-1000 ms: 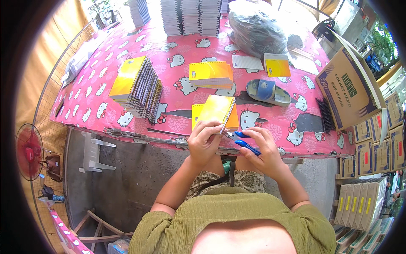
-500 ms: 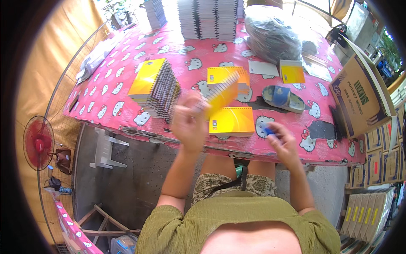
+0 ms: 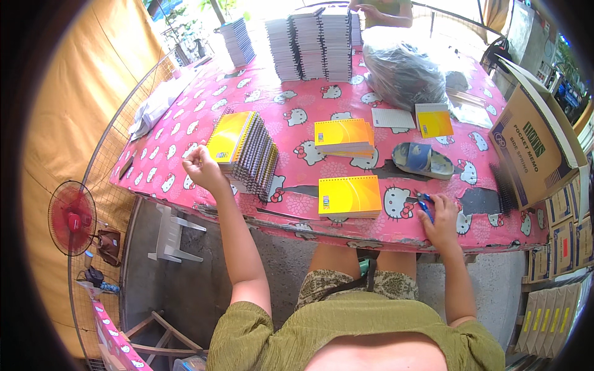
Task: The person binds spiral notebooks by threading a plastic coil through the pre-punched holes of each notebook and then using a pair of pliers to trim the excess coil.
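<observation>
A tall stack of yellow spiral notebooks (image 3: pixel 230 135) stands left of the middle of the table. Against its left edge is my left hand (image 3: pixel 204 168), fingers curled together, with nothing visible in them. My right hand (image 3: pixel 444 224) rests near the front edge, closed around small blue-handled pliers (image 3: pixel 426 208) whose jaws point away from me. Between my hands lies a low pile of yellow notebooks (image 3: pixel 350 195). Behind that is another, slightly fanned pile of yellow notebooks (image 3: pixel 341 133).
A blue patterned slipper (image 3: pixel 423 159) lies right of the piles. Farther back are a loose yellow notebook (image 3: pixel 435 122), a plastic-wrapped bundle (image 3: pixel 405 68) and tall stacks of spiral-bound books (image 3: pixel 307 46). An open carton (image 3: pixel 537 139) stands at the right. Another person (image 3: pixel 388 13) is across the table.
My left hand has moved left to the tall stack, and the notebook it held now lies on top. My right hand has lowered the pliers to the tabletop. Another person has come into view.
</observation>
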Motion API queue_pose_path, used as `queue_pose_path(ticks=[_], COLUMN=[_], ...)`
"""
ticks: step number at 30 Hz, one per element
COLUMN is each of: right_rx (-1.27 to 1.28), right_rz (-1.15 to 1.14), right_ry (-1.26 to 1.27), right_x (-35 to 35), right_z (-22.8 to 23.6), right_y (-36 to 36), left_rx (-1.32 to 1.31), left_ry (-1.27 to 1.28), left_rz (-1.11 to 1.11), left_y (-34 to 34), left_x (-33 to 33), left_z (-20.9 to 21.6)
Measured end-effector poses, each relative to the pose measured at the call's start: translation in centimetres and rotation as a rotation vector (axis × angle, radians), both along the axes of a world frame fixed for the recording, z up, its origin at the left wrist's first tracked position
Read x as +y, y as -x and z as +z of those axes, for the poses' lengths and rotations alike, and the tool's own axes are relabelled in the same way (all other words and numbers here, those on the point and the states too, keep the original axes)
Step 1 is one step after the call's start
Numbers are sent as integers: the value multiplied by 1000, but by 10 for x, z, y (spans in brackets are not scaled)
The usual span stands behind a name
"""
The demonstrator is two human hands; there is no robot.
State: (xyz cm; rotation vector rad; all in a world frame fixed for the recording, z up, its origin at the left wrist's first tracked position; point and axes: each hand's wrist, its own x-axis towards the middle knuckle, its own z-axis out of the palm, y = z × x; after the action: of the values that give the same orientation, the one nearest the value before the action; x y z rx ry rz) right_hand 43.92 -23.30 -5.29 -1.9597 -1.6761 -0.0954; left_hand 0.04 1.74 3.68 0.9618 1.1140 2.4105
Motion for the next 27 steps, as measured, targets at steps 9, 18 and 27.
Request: queue_pose_path(ticks=[9,18,27], right_rx=[-313,-206,-289], right_rz=[-726,-579,-477], right_ry=[-16,159,36], right_x=[39,45,41], right_z=[25,10,16], right_y=[-182,-219,-202], left_rx=[260,1123,1352], left_ry=[53,110,493], left_rz=[90,-621,-856], left_y=[3,-142,-197], left_x=[-10,-92,-64], left_z=[0,12,-44])
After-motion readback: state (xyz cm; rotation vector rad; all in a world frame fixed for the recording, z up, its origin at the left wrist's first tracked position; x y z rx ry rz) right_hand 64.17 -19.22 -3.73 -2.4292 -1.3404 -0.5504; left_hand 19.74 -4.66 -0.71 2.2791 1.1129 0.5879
